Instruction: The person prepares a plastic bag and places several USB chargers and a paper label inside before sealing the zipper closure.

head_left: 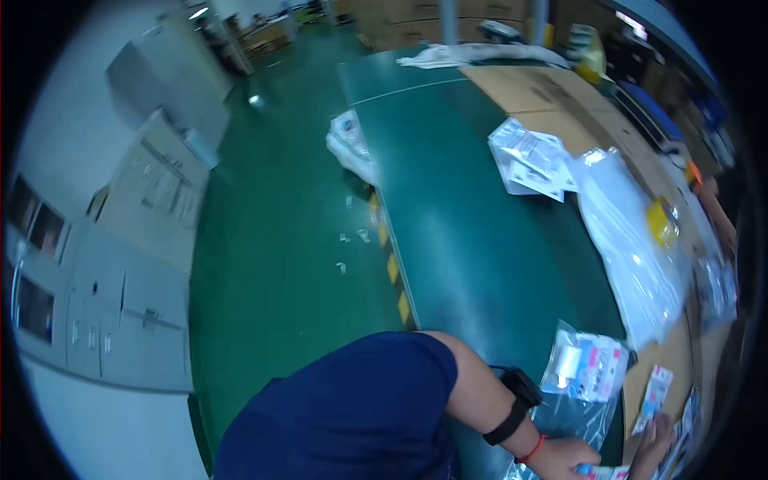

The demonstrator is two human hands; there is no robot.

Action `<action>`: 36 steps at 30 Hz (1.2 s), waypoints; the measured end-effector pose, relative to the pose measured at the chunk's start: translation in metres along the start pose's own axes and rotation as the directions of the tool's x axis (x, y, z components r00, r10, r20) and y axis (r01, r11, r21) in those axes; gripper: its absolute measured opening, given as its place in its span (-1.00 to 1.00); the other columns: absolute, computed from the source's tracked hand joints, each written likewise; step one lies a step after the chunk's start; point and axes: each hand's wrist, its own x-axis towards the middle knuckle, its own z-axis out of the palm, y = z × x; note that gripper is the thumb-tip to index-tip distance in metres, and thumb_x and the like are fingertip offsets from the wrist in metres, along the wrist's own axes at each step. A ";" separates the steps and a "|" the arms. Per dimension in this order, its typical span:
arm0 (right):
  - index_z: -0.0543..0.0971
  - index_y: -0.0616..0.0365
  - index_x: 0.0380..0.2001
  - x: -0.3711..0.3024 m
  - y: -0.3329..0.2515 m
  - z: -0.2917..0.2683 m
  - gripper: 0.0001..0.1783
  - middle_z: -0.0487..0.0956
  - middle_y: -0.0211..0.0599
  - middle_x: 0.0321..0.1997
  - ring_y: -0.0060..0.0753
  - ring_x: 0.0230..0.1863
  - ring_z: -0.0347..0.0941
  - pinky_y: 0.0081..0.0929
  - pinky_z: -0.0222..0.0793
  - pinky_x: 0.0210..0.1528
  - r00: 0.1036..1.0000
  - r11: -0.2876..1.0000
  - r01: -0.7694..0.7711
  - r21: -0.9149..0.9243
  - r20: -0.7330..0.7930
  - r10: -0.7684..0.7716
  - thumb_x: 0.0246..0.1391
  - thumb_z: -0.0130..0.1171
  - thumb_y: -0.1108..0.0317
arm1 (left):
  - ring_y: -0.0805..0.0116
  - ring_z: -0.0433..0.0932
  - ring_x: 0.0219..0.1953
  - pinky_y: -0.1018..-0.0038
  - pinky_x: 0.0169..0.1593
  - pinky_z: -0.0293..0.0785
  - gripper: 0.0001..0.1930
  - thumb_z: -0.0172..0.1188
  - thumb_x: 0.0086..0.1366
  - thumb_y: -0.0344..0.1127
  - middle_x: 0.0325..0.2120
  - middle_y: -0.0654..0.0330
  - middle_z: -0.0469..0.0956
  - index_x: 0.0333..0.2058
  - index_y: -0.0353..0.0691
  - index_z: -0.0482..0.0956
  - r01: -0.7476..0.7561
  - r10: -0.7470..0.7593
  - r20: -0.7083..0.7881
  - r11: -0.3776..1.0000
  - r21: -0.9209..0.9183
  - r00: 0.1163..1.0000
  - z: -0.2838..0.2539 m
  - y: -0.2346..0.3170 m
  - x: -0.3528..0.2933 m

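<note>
My left hand point(562, 459), with a red bracelet and a black wrist device, is closed on the end of a pink, white and blue packet point(606, 473) at the lower edge. Just to its right, my right hand point(654, 446) has its fingers drawn together; what they hold is hidden. A similar slim packet point(656, 392) lies on cardboard, its near end by my right fingertips. Beyond my left hand, a clear plastic bag point(588, 366) with pink-and-blue printing and a white piece inside rests on the green table point(472, 240).
White plastic bags point(632, 248) lie along the right, with a yellow tape roll point(662, 222) on them. Farther off sits a stack of printed bags point(534, 158). Another person's arm point(718, 212) reaches in at the right. Grey cabinets point(132, 312) stand left, across the floor.
</note>
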 end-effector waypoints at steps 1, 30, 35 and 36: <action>0.56 0.40 -0.09 -0.003 -0.013 -0.009 -0.57 0.48 -0.10 -0.13 -0.15 -0.29 0.43 -0.43 0.38 -0.31 0.945 0.931 0.314 -0.188 -0.034 -0.326 0.06 0.24 0.27 | -0.02 0.48 -0.46 0.23 -0.40 0.35 -0.69 0.17 0.23 -0.15 -0.54 -0.09 0.45 -0.39 -0.33 0.45 0.052 -0.052 0.012 0.998 -0.027 0.999 -0.004 0.017 -0.006; 0.21 0.24 0.22 -0.066 -0.077 0.008 -0.43 0.41 -0.28 0.14 -0.42 0.15 0.34 -0.39 0.25 0.18 0.802 -0.190 -0.033 0.981 0.139 0.581 0.14 0.03 0.44 | 0.18 0.25 0.23 0.42 0.19 0.21 -0.49 0.17 0.26 -0.37 0.25 -0.11 0.16 0.14 -0.44 0.30 0.092 -0.093 0.029 0.996 0.022 0.995 -0.013 -0.032 0.085; 0.19 0.25 0.24 -0.068 -0.096 0.007 -0.41 0.41 -0.23 0.14 -0.39 0.15 0.35 -0.35 0.23 0.19 0.793 -0.308 0.142 0.941 0.078 0.604 0.16 0.04 0.38 | 0.26 0.45 0.06 0.48 0.04 0.36 -0.49 0.18 0.25 -0.38 0.15 -0.06 0.29 0.13 -0.44 0.30 0.142 -0.143 0.023 0.989 0.051 0.989 0.004 -0.034 0.091; 0.18 0.24 0.24 -0.070 -0.100 0.007 -0.40 0.41 -0.24 0.14 -0.44 0.14 0.34 -0.40 0.23 0.18 0.793 -0.176 0.111 0.978 0.020 0.609 0.16 0.07 0.37 | 0.29 0.50 0.00 0.50 0.00 0.40 -0.50 0.18 0.25 -0.38 0.12 -0.03 0.33 0.13 -0.43 0.30 0.164 -0.164 0.010 0.986 0.009 0.986 0.009 -0.032 0.091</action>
